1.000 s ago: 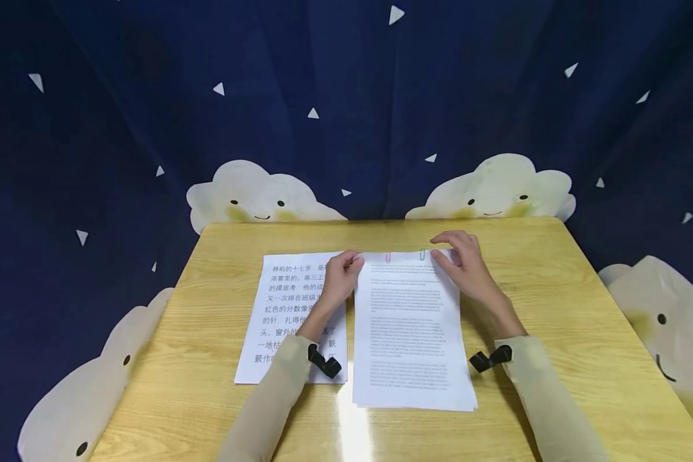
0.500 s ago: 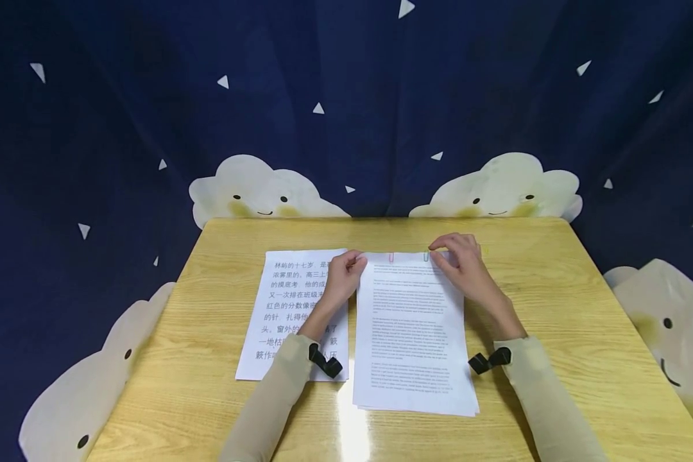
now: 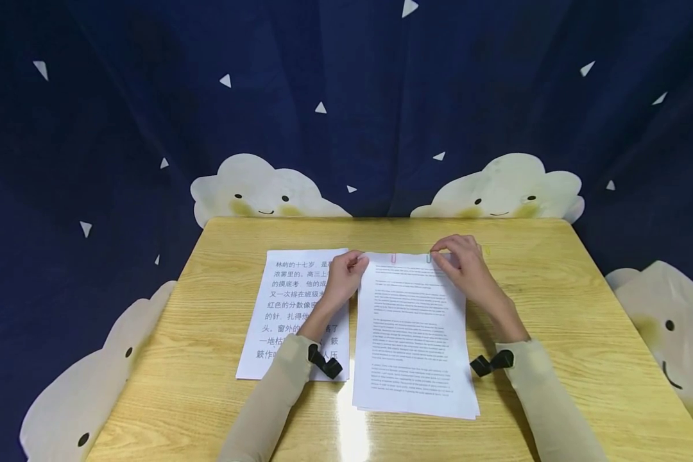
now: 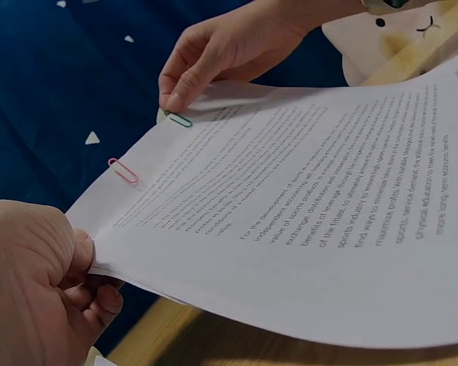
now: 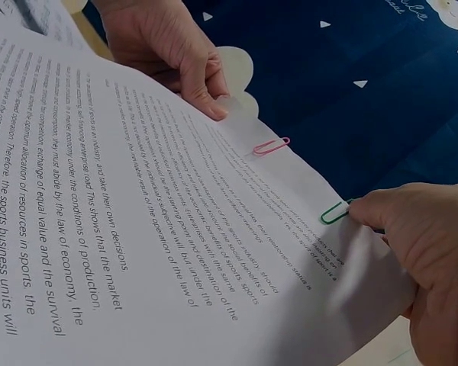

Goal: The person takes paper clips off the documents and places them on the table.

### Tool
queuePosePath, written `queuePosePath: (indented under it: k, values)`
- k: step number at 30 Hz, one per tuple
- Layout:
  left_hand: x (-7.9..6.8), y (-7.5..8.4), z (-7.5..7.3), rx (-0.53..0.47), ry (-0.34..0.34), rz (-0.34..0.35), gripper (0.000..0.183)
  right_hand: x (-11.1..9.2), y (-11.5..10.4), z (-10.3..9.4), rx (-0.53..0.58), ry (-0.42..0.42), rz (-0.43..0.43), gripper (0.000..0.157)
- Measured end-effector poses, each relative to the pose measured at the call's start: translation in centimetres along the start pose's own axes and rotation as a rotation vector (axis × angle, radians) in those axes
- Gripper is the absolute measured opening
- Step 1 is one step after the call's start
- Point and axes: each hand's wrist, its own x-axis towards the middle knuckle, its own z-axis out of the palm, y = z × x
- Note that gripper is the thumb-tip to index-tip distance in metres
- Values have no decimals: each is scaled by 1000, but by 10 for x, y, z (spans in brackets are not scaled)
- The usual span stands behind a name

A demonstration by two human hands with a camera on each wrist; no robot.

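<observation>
A stack of printed sheets (image 3: 410, 333) with small English text lies in front of me, its top edge lifted. My left hand (image 3: 343, 279) pinches the top left corner, thumb on the upper face. On the top edge sits a pink paper clip (image 4: 123, 171). Farther right along that edge is a green paper clip (image 5: 337, 212), partly over the paper. My right hand (image 3: 468, 273) pinches the green clip's outer end between thumb and index finger. The right hand's other fingers go behind the paper in the right wrist view.
A second stack of sheets (image 3: 289, 308) with large Chinese characters lies to the left, partly under my left arm. A small yellow item (image 3: 487, 250) is on the wooden table (image 3: 554, 308) beyond my right hand. A dark blue curtain (image 3: 346, 96) hangs behind.
My right index finger has come down to the thumb, onto the end of the green paper clip. The left hand keeps its pinch on the corner. The head view has shifted slightly.
</observation>
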Motion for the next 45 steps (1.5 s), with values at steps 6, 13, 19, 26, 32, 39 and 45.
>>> queuePosePath:
  k: [6,13,19,26,32,39,45]
  values:
    - [1,3,-2,-49,-23,18,21,2,-2,-2,10,-8,-15,4]
    - [0,6,-2,-97,-68,21,21,2,-4,-6,23,-64,15,6]
    - [-3,4,4,-103,-111,45,21,-5,-4,-11,-6,-92,36,6]
    - [-4,1,7,-114,-99,46,29,-7,-7,-13,-1,-123,27,5]
    - [-5,0,5,-106,-95,49,24,-6,-7,-12,-4,-150,40,6]
    - [-3,0,2,-94,-89,58,24,-4,-10,-11,-15,-176,65,10]
    - [-1,1,2,-71,-88,60,22,-2,-11,-11,-28,-175,73,10]
